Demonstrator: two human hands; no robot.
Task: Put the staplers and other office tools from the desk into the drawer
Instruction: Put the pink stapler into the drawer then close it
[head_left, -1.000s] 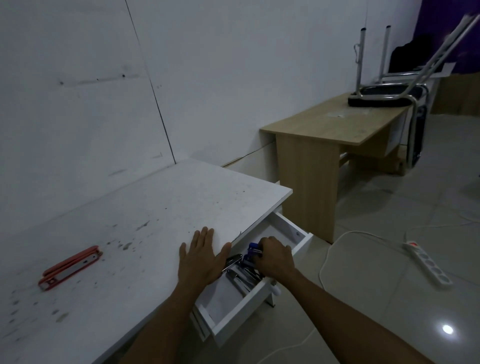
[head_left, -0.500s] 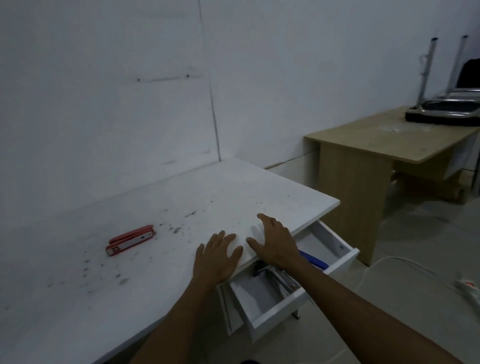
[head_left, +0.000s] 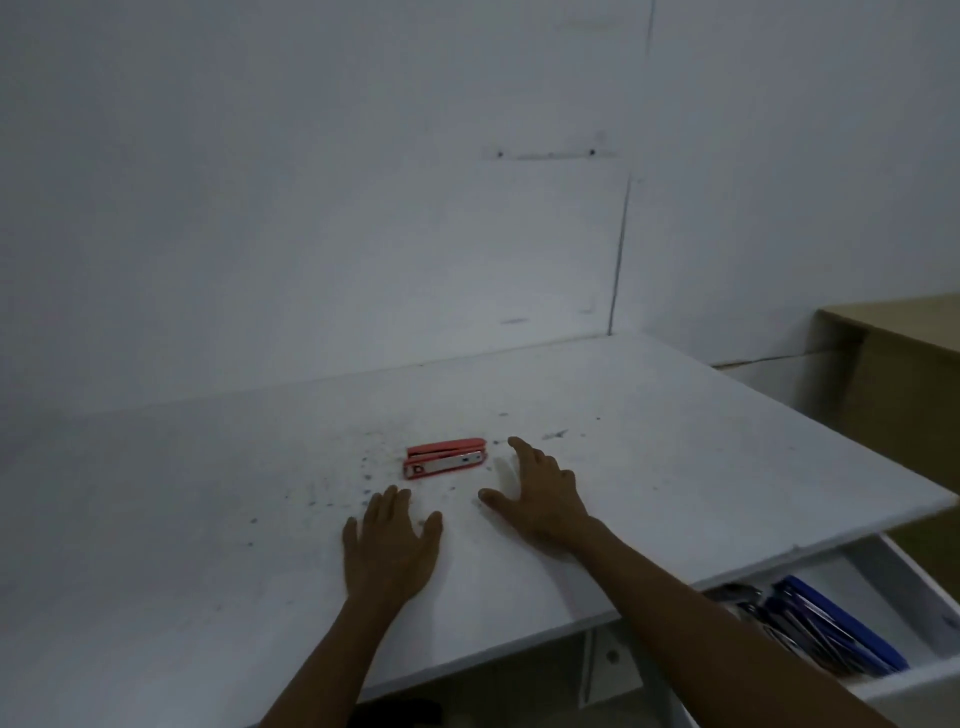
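Note:
A red stapler (head_left: 445, 458) lies on the white desk (head_left: 675, 441), near its middle. My right hand (head_left: 540, 496) hovers open just right of the stapler, fingers spread, a short gap between fingertips and stapler. My left hand (head_left: 387, 551) rests flat on the desk below and left of the stapler, holding nothing. The white drawer (head_left: 914, 680) stands pulled out at the lower right under the desk edge. Inside it lie a blue stapler (head_left: 841, 629) and several dark metal tools (head_left: 763, 613), partly hidden by my right forearm.
A white wall rises straight behind the desk. A light wooden table (head_left: 904, 332) stands at the right edge of view. Dark specks mark the desk around the stapler.
My view has swung left toward the red stapler. My right hand left the drawer and moved across the desk to beside the stapler. My left hand stays flat on the desk.

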